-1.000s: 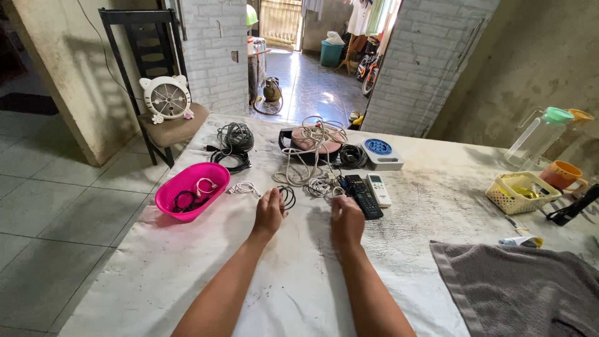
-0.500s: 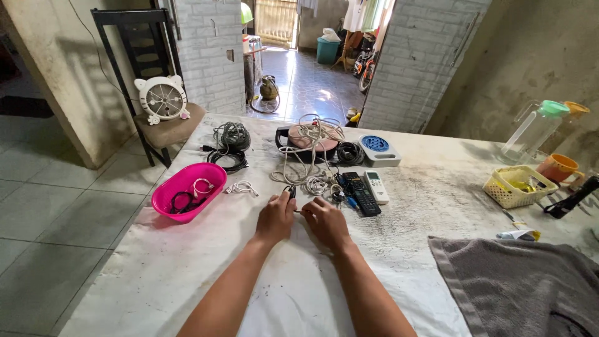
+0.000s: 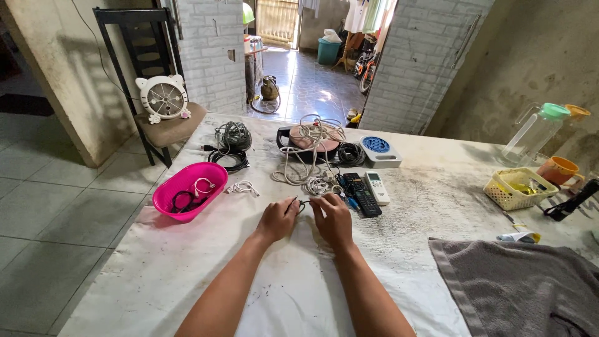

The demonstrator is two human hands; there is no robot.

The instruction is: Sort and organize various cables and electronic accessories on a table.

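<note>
Fingers of both hands pinch a thin black cable point(image 3: 302, 203) between them, low over the white tabletop point(image 3: 187, 274). The left hand point(image 3: 276, 219) has its fingertips closed on one end of the cable, and the right hand point(image 3: 332, 218) has its fingertips closed on the other end, so the short stretch of cable hangs between the two hands, near the middle of the table and just in front of a tangle of white cords point(image 3: 317, 185).

To the left of the hands sits a pink oval tub point(image 3: 187, 190). Inside it lie a coiled black cable and a small white cable. Just beside the tub, on the bare table, rests another small white cable point(image 3: 243, 187). Farther back are a bundle of grey cable point(image 3: 233, 135) and a coil of black cable point(image 3: 229, 159).

Right of the hands lie a black remote point(image 3: 360, 193) and a white remote point(image 3: 377, 186), side by side. Behind them stands a flat blue and white device point(image 3: 379, 150), and next to it a pink and black appliance point(image 3: 310, 140) draped in white cord.

At the far right edge a small cream basket point(image 3: 516, 189) holds some yellow bits that I cannot make out. Near it stand an orange cup point(image 3: 558, 171) and a clear jug with a green lid point(image 3: 535, 135). A grey towel point(image 3: 518, 287) covers the near right corner.
</note>
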